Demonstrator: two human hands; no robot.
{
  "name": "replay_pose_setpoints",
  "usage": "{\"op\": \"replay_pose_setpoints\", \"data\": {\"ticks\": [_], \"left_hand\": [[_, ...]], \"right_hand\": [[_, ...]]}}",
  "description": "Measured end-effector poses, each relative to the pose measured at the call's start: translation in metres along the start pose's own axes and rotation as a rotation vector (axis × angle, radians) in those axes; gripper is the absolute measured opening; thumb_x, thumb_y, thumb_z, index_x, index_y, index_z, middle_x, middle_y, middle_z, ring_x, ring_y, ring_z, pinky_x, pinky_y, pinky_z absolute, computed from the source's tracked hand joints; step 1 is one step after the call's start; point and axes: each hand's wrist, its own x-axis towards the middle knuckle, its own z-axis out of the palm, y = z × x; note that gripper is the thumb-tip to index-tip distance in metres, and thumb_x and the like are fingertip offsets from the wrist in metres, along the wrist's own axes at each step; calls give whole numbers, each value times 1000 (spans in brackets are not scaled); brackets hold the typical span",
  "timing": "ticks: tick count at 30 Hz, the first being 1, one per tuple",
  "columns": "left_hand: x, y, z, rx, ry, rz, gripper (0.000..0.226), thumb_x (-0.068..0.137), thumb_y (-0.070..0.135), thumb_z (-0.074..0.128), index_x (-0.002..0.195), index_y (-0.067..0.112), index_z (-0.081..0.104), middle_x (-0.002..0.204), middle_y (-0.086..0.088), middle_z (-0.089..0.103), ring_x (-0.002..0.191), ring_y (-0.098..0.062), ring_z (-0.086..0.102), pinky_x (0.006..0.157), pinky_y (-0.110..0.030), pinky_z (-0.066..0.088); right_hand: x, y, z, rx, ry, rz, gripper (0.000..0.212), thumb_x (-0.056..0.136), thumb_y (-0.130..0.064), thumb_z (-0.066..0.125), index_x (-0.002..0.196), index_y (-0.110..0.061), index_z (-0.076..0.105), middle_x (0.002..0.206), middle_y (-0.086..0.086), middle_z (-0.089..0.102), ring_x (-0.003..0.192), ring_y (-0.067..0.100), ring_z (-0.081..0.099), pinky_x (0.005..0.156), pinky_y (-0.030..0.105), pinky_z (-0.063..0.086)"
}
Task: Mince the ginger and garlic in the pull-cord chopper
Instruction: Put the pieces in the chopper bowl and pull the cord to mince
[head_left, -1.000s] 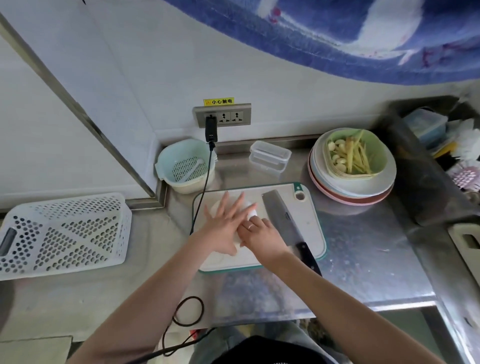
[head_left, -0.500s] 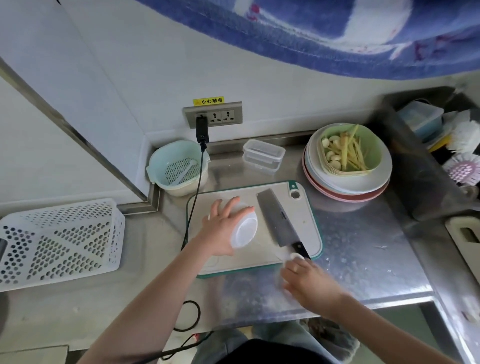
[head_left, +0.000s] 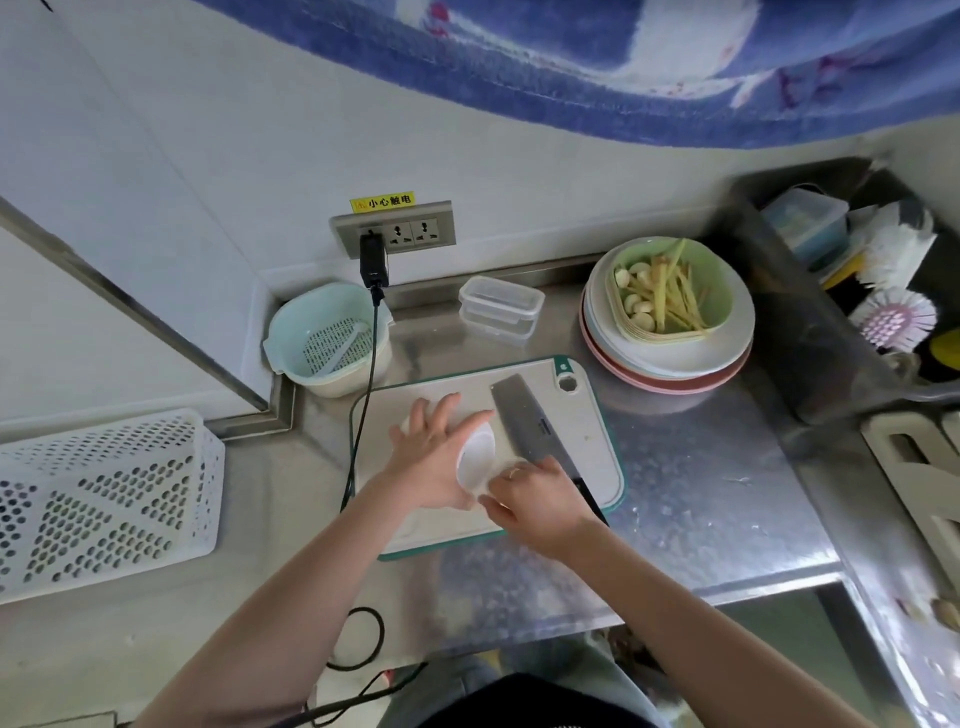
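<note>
Both forearms are bare to the elbow with no sleeves showing, the right hand (head_left: 535, 501) wears a thin pale ring on one of its fingers, the left hand (head_left: 431, 457) wears nothing, and dark clothing shows at six o'clock.

The cutting board (head_left: 587, 441) is off-white with a teal rim. The chopper (head_left: 475, 460) is white. A pale green dish (head_left: 719, 291) tops white and pink plates (head_left: 727, 358). The colander (head_left: 291, 332) is mint over cream. The white basket (head_left: 104, 499) shows round holes in triangular panels. The counter (head_left: 701, 493) is mottled steel grey.
</note>
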Motion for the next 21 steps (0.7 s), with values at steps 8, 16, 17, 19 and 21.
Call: {"op": "replay_pose_setpoints", "data": {"ticks": [8, 16, 17, 19, 21], "left_hand": [[0, 3, 0, -5, 19, -20, 101, 48, 49, 74, 131, 54, 17, 145, 5, 5, 130, -32, 13, 95, -49, 35], [0, 6, -1, -21, 37, -37, 95, 48, 49, 73, 128, 53, 21, 144, 4, 7, 129, -32, 15, 91, -49, 38], [0, 5, 0, -24, 42, -40, 95, 48, 47, 73, 128, 53, 21, 144, 4, 8, 129, -32, 15, 91, -49, 38], [0, 7, 0, -41, 56, -59, 95, 48, 47, 73, 128, 53, 21, 143, 5, 8, 129, -32, 15, 91, -48, 36], [0, 10, 1, -60, 68, -85, 96, 48, 47, 74, 128, 52, 21, 142, 5, 9, 128, -32, 15, 91, -48, 36]], "right_hand": [[-56, 72, -24, -39, -120, 319, 27, 84, -26, 48, 63, -14, 60, 77, 6, 67, 79, 27, 63, 69, 30, 41], [9, 5, -7, -83, -88, 30, 19, 67, -30, 61, 53, -17, 65, 54, -1, 61, 62, 19, 61, 59, 23, 43], [4, 17, -12, -83, -139, 107, 17, 74, -26, 59, 63, -15, 67, 65, 2, 65, 71, 22, 62, 66, 26, 43], [-17, 53, -20, -139, -271, 308, 20, 86, -21, 50, 84, -13, 68, 89, 7, 66, 92, 26, 61, 82, 31, 38], [-37, 87, -20, -248, -295, 373, 20, 89, -18, 49, 87, -17, 69, 93, 2, 65, 98, 24, 59, 84, 30, 36]]}}
